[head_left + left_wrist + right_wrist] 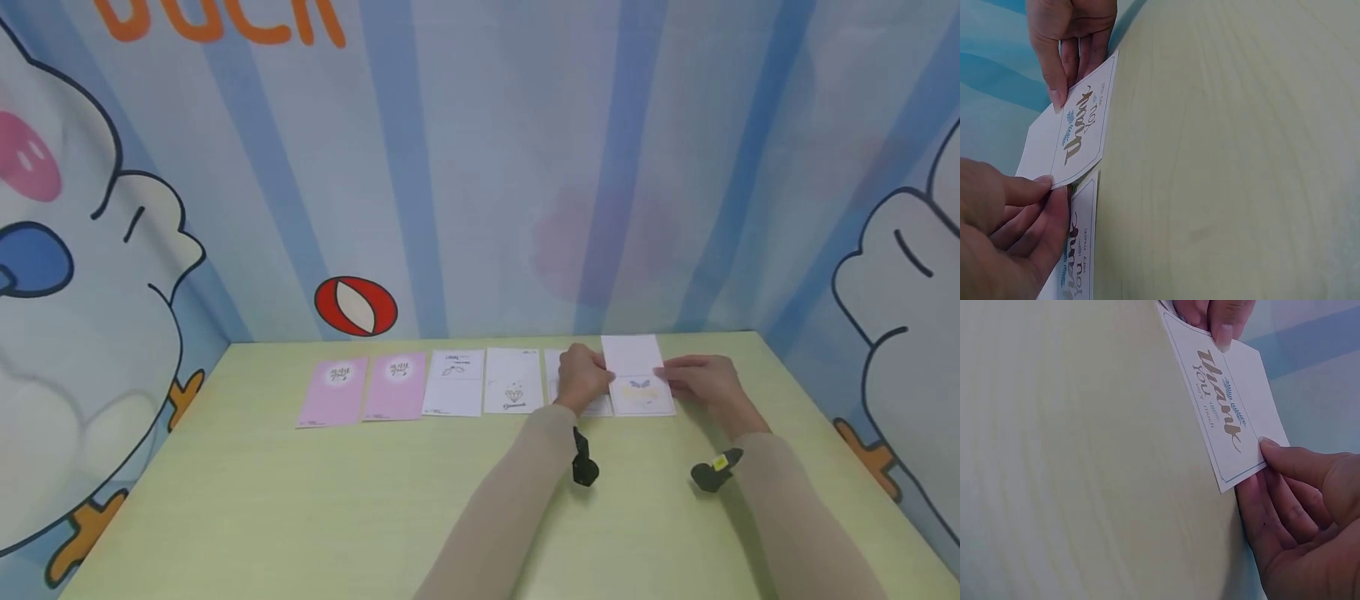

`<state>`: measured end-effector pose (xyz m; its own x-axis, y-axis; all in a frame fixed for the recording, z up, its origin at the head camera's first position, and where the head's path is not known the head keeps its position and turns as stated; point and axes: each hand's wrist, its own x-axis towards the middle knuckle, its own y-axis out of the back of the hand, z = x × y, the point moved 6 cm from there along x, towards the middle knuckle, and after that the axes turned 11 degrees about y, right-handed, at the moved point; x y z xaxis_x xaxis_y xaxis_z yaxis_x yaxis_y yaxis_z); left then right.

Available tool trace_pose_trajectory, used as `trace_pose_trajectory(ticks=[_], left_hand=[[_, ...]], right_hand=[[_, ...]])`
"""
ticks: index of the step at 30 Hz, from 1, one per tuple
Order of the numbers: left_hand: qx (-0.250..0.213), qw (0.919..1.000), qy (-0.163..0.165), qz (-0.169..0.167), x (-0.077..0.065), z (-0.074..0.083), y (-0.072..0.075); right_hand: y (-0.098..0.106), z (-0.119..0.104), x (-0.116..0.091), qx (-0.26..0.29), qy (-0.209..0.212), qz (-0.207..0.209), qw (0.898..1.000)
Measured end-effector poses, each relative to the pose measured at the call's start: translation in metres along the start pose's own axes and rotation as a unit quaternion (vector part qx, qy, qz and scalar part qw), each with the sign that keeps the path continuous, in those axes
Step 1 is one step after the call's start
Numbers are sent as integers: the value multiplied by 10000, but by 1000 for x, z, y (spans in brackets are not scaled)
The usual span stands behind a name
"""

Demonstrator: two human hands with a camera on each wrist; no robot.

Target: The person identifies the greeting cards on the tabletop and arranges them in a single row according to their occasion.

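Between both hands is a white thank-you card (pixel 643 397) with a crease across its middle, gold "Thank You" lettering and blue leaves. My left hand (pixel 583 379) pinches its left edge, thumb on top and fingers underneath. On the opposite edge, my right hand (pixel 708 385) pinches the card near the crease in the same way. The left wrist view shows the card slightly bowed. A second thank-you card (pixel 1085 250) lies on the table just left of it, partly covered by my left hand.
Farther left in the row lie a white diamond card (pixel 513 379), another white card (pixel 453 392) with a small drawing, and two pink cards (pixel 393 396) with white-glow lettering. The pale yellow table (pixel 337 508) ends at a striped cartoon backdrop (pixel 480 167) behind the cards.
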<state>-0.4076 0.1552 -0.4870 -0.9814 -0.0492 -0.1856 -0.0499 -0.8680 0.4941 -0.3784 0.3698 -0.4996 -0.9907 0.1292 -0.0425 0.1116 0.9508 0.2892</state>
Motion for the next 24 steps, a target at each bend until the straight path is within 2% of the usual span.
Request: trace_pose_trajectory(ticks=[3,7,13,15,18,22,24], left_hand=[[415,9987,-298,90,0,5,-1],[674,9960,-580,117,-2,9,-3],[966,9936,-561,170,-3,5,-4],[1016,9929,-580,201,-3,4,-4],[1205,9890,-792,323,-4,7,-3],[1489,9832,-977,407,-6,12,-4],[1501,9830,-991,368,-6,14,-6]], right_hand=[[1,0,2,-235,73,61,9997],[1,-2,4,-759,153,214,9968],[-5,-7,2,-1966,122,319,9799],[-8,-8,1,-2141,25,263,9765],[-9,-9,0,-2275,-10,253,9734],[-6,-11,0,-2548,145,279,9665],[-4,-10,0,-2652,233,276,9635]])
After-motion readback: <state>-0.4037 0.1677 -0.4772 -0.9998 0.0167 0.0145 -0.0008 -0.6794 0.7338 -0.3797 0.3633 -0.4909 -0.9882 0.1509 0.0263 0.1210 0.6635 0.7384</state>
